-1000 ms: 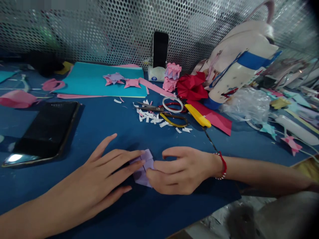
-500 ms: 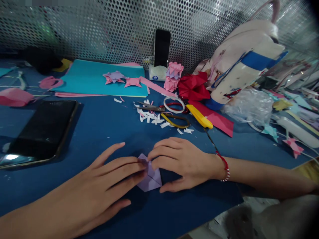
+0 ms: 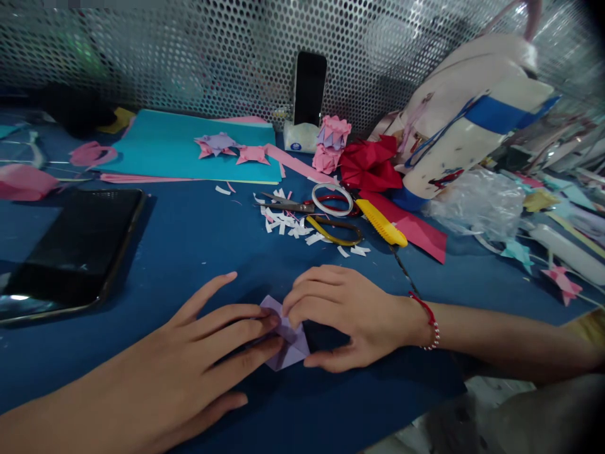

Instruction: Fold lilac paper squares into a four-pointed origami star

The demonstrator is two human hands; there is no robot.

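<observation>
Several fingertips of the left hand point(image 3: 189, 356) press the folded purple paper point(image 3: 289, 354).
Right-hand point(image 3: 352, 315) fingers bunch on it, thumb apart; the left hand's outer digits splay. It lies between them on the blue tabletop point(image 3: 193, 233), below white paper scraps point(image 3: 287, 223).

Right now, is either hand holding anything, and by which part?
The folded purple paper, seemingly held down, not visibly pinched: the left hand has fingers over its left side; the right hand's fingertips meet its upper right edge.
</observation>
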